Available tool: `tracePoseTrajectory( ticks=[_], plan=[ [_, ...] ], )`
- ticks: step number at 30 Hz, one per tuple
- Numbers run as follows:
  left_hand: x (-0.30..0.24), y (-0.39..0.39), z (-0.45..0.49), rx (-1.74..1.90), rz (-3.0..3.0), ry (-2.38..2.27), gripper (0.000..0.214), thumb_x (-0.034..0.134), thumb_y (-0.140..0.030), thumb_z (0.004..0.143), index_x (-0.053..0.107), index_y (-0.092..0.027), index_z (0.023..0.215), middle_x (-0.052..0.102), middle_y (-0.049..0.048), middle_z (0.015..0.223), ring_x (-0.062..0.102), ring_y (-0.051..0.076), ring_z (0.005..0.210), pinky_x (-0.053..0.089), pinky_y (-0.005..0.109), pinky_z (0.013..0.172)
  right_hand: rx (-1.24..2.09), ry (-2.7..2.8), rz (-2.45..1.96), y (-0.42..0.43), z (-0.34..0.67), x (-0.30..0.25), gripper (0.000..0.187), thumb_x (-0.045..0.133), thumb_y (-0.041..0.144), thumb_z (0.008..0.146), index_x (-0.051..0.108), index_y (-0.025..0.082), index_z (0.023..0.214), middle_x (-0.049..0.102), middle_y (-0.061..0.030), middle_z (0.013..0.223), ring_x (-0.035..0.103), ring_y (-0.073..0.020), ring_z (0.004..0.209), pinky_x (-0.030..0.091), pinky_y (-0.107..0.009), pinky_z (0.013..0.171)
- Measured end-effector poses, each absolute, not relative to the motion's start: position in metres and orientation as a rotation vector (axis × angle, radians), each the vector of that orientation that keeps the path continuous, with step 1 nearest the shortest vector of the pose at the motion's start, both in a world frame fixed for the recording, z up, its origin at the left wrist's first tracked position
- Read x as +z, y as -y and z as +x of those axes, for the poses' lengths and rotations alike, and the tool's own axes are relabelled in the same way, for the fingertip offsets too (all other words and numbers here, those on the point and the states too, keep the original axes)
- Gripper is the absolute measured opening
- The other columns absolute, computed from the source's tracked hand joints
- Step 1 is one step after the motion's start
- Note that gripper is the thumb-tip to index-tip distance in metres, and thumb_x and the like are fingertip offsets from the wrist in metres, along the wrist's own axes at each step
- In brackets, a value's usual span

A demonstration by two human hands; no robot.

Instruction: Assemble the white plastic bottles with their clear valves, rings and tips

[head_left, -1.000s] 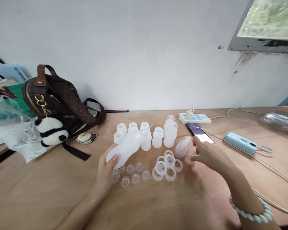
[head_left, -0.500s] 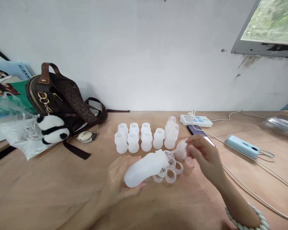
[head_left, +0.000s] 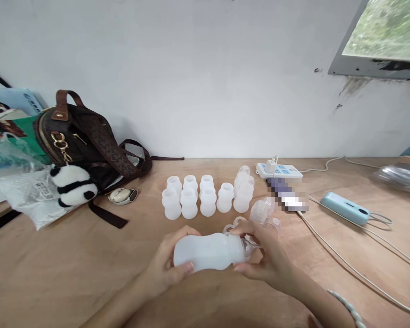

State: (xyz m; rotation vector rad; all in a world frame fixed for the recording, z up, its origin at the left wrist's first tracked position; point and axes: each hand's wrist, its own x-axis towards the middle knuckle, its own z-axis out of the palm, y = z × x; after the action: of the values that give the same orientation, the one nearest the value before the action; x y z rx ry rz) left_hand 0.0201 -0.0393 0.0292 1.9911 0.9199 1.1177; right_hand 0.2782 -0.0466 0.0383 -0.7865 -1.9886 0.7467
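A frosted white baby bottle [head_left: 205,253] lies on its side in the air, its neck to the right. Wrapped round its base is my left hand [head_left: 167,262], thumb in front. My right hand [head_left: 268,253] grips the neck end, fingers above and thumb below. A clear teat [head_left: 248,247] sticks out of the neck between those fingers. Behind the right hand lie clear rings [head_left: 239,222], partly hidden, and clear domed caps [head_left: 258,212]. Farther back, several open white bottles [head_left: 189,205] stand upright in two rows, with clear-capped bottles [head_left: 243,193] at their right.
A dark backpack [head_left: 92,132] with a panda charm [head_left: 74,186] stands at the left, beside a plastic bag [head_left: 37,200] and a beige mouse [head_left: 121,196]. To the right are a power strip [head_left: 287,171], a phone [head_left: 283,193], a blue power bank [head_left: 345,208] and white cables.
My right hand has moved left and down from the domed caps onto the bottle's neck. The bottle has tipped from slanting to nearly level. Both hands now hold it.
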Motion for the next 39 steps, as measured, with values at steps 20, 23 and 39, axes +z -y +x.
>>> tracePoseTrajectory(
  ticks=[20, 23, 39],
  plan=[
    [0.034, 0.035, 0.022, 1.106, 2.262, -0.999, 0.037, 0.071, -0.047, 0.069, 0.069, -0.022, 0.096, 0.076, 0.0059, 0.082, 0.065, 0.023, 0.063, 0.048, 0.031, 0.062, 0.984, 1.926, -0.999, 0.045, 0.281, 0.044, 0.042, 0.067, 0.04, 0.091, 0.055, 0.029, 0.129, 0.067, -0.0058, 0.109, 0.065, -0.0228, 0.095, 0.055, -0.032, 0.072],
    [0.031, 0.034, 0.021, 1.114, 2.11, -0.968, 0.036, 0.069, -0.05, 0.072, 0.068, -0.021, 0.093, 0.072, 0.0041, 0.074, 0.061, 0.02, 0.058, 0.045, 0.027, 0.054, 0.923, 1.956, -0.94, 0.044, 0.282, 0.046, 0.022, 0.066, 0.034, 0.092, 0.062, 0.027, 0.113, 0.068, -0.0043, 0.101, 0.064, -0.0215, 0.09, 0.052, -0.033, 0.073],
    [0.025, 0.032, 0.019, 1.22, 2.179, -0.9, 0.065, 0.074, -0.064, 0.076, 0.057, -0.028, 0.128, 0.071, 0.0048, 0.1, 0.064, 0.022, 0.077, 0.046, 0.028, 0.067, 0.909, 1.987, -0.891, 0.045, 0.285, 0.055, 0.03, 0.066, 0.045, 0.089, 0.063, 0.022, 0.108, 0.067, -0.0041, 0.09, 0.061, -0.0201, 0.082, 0.051, -0.032, 0.072]
  ],
)
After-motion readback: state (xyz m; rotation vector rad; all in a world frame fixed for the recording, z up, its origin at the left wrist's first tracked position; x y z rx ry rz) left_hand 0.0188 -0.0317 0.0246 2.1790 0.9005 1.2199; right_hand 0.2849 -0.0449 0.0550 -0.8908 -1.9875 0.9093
